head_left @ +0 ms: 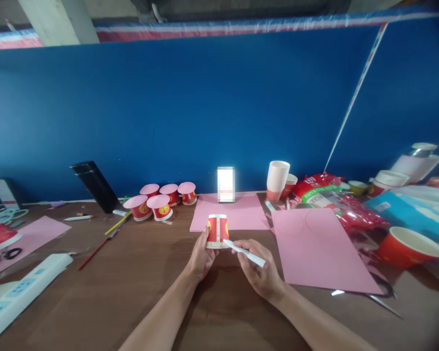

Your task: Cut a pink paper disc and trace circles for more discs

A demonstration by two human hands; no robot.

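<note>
In the middle of the head view, my left hand (203, 254) is wrapped round the left side of a red paper cup (212, 231) with yellow emblems and a white strip. The cup is held above the brown table, its white rim band lowermost. My right hand (258, 268) grips a white pen (248, 254); the pen's tip is at the cup's lower right part. Just behind the cup lies a pink paper sheet (237, 212). Whether the tip touches the cup cannot be made out clearly.
Several red cups with pink discs (161, 205) stand at back left, near a black bottle (97, 187). A power strip (25, 295) lies left. To the right are a pink sheet (318, 253), scissors (386, 306), stacked cups (277, 180) and an orange cup (398, 251). Another person's hand shows far left.
</note>
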